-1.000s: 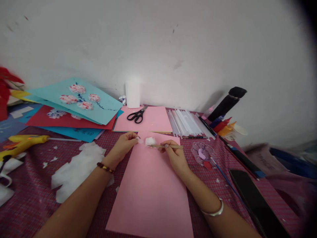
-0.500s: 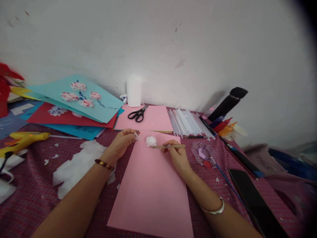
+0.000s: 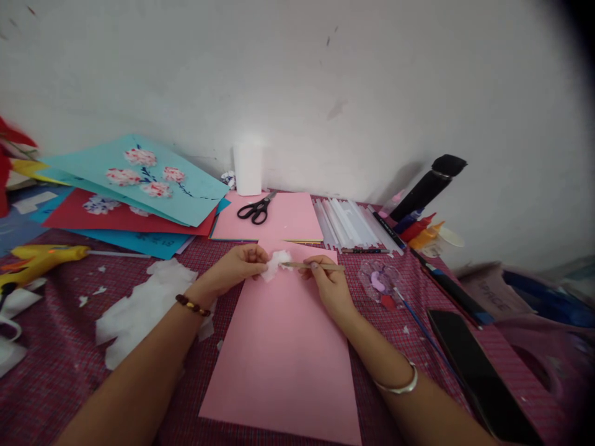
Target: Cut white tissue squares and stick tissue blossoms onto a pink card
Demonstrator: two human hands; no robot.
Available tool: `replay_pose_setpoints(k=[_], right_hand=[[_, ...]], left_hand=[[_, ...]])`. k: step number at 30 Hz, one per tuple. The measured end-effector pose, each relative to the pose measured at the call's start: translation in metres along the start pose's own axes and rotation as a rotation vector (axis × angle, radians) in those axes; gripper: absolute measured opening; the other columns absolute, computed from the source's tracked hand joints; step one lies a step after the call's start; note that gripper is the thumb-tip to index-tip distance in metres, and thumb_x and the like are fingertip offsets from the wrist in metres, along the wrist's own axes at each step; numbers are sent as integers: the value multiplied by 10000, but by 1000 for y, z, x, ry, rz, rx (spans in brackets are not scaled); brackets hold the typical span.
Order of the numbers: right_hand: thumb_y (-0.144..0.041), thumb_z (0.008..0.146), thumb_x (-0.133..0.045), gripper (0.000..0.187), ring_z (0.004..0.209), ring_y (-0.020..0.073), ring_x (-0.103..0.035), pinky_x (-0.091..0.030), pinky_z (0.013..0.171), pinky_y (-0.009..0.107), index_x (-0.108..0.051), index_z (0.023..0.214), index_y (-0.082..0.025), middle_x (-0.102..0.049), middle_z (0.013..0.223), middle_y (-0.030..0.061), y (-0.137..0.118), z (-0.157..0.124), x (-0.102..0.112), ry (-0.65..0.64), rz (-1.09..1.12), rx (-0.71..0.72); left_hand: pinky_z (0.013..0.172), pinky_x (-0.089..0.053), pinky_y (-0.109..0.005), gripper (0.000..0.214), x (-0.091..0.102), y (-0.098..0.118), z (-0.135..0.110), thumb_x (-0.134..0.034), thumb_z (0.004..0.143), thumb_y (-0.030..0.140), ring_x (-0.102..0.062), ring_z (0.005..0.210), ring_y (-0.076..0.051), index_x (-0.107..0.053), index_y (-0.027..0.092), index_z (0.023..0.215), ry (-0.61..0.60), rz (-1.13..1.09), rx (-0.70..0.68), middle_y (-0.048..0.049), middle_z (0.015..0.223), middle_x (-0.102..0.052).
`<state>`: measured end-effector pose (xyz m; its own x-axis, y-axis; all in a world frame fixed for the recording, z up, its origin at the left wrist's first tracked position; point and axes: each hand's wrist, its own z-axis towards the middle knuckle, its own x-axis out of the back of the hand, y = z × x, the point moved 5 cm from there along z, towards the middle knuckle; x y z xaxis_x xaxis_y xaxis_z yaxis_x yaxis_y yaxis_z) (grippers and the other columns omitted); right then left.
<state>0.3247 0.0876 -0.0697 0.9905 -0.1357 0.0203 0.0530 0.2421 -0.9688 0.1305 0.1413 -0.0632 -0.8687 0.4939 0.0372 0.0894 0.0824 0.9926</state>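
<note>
A long pink sheet of paper (image 3: 283, 359) lies in front of me, with a white tuft of crumpled tissue (image 3: 281, 256) near its far end. My left hand (image 3: 244, 265) pinches a small piece of white tissue (image 3: 268, 272) against the tuft's left side. From the right, my right hand (image 3: 328, 282) grips a thin wooden stick (image 3: 297, 266), its tip touching the tuft. Torn white tissue sheets (image 3: 139, 310) lie beside my left forearm, which partly covers them.
Black scissors (image 3: 255, 210) rest on pink paper behind. Clear glue sticks (image 3: 348, 224) and a paint palette (image 3: 379, 282) with a brush (image 3: 421, 325) are at right, near a black phone-like slab (image 3: 478, 371). A yellow glue gun (image 3: 46, 260) and flower-decorated cards (image 3: 144, 179) lie left.
My left hand has moved right, bringing its tissue piece from the sheet's left edge to the white tuft. The stick's tip has shifted slightly onto the tuft.
</note>
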Motion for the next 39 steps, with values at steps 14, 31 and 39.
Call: replay_pose_setpoints(k=[14, 31, 39], right_hand=[[-248, 840, -491, 127, 635, 148, -592, -489, 640, 298, -603, 804, -201, -618, 660, -3, -7, -6, 6, 106, 137, 8], [-233, 907, -429, 168, 712, 150, -573, -467, 655, 264, -595, 921, -211, -612, 810, 20, -5, -14, -8, -135, -220, 116], [-107, 891, -391, 223, 856, 164, -556, -445, 770, 286, -550, 1020, -196, -565, 936, 58, -21, -27, -23, -335, -540, 333]], left_hand=[[495, -330, -209, 49, -11, -11, 27, -559, 644, 157, -477, 558, -104, -606, 168, 655, 175, 397, -220, 24, 606, -547], [535, -355, -219, 184, -8, -2, 24, -529, 784, 319, -473, 583, -109, -582, 154, 723, 272, 325, -264, 29, 625, -527], [786, -466, -295, 243, -6, -6, 24, -441, 829, 228, -607, 839, -174, -645, 133, 920, 324, 507, -299, -62, 900, -681]])
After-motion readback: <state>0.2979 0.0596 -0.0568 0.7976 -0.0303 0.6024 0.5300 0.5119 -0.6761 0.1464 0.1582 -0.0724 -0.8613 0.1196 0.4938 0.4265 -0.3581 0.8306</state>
